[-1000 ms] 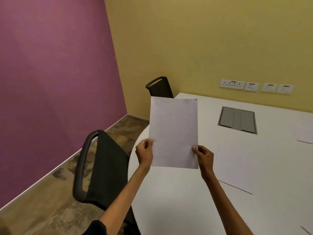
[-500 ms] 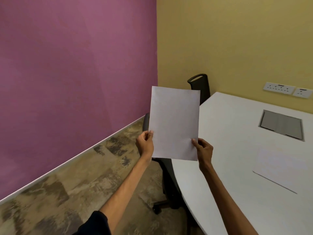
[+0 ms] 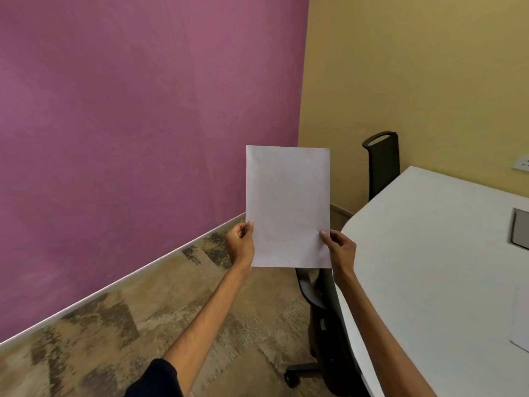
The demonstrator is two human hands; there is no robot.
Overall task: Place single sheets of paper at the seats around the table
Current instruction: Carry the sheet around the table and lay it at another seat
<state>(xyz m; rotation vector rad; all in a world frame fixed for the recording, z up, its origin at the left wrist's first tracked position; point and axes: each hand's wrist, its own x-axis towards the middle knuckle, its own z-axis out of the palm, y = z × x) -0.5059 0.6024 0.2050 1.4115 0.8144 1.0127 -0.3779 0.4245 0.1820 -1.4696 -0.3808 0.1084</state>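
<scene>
Head camera view, looking forward and down. Two bare forearms reach out from the bottom of the frame and hold a blank white sheet of paper (image 3: 287, 206) upright in the air, in the centre of the view, to the left of the desk and above the floor. The left hand (image 3: 240, 245) grips the sheet's lower left edge, thumb in front and fingers (image 3: 248, 231) pinching the paper. The right hand (image 3: 340, 249) grips the lower right edge the same way, thumb on the front, the other fingers hidden behind the sheet. A white desk (image 3: 435, 253) with a curved edge fills the right side. Another sheet (image 3: 521, 330) lies flat on it at the far right edge. A dark chair (image 3: 320, 305) is tucked against the desk just below the held paper; a second chair (image 3: 382, 161) stands at the far end, against a yellow wall (image 3: 415, 67). A purple wall (image 3: 143, 124) fills the left, above a mottled brown floor (image 3: 143, 325).
</scene>
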